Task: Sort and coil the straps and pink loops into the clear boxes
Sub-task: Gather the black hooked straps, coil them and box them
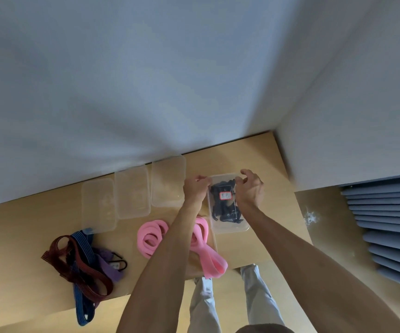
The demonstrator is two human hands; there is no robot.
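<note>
1. A wooden counter (261, 155) stands against a pale wall, seen from above by a person whose two bare arms reach forward over it.
2. The left hand (195, 188) has its fingers curled onto the far left corner of a clear box (230, 228), pinching its rim or lid edge there.
3. The right hand (250, 188) arches over the far right side of the same box, fingers bent down onto its edge; whether they truly clamp it or only rest on it I cannot tell.
4. That box lies on the right part of the counter and holds a bundle of black straps (225, 210), with a small red-bordered label (224, 195) showing on top.
5. Three empty clear boxes (131, 191) sit in a row along the wall, to the left of the held box, close to one another.
6. The pink loops (150, 239) lie loosely coiled on the counter just on the near side of the boxes, partly hidden under the left forearm, with one end reaching the counter's near edge.
7. A tangle of dark red, blue and purple straps (83, 263) lies at the near left, well apart from the pink loops; the blue one hangs over the counter's edge.
8. Stacked blue-grey slats (391, 227) show at the right.
</note>
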